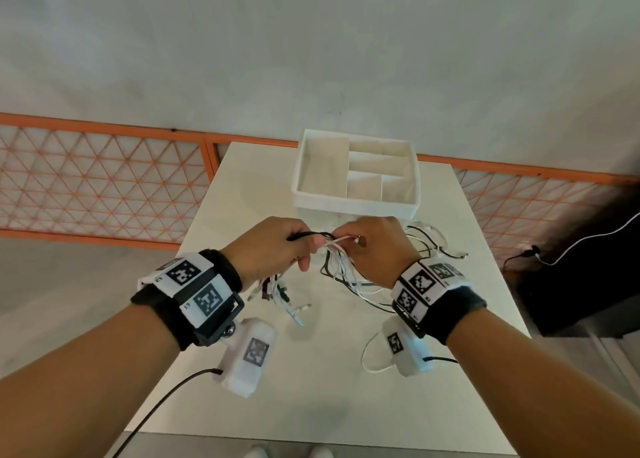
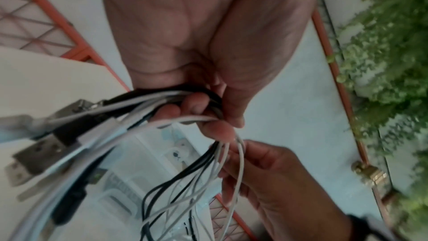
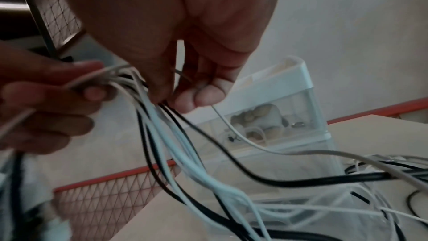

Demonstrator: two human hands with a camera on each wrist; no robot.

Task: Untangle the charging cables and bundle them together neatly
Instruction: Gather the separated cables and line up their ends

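Several black and white charging cables hang in a bunch between both hands above the white table. My left hand grips the bunch in a fist, with USB plugs sticking out behind the fingers. My right hand sits just right of it and pinches strands of the same bunch between thumb and fingers. Loose cable lengths trail down onto the table to the right. Plug ends dangle below the left hand.
A white compartmented organiser box stands at the table's far edge, just beyond the hands. An orange mesh railing runs behind the table. A dark object with a white cord sits on the right. Green foliage shows beyond the railing.
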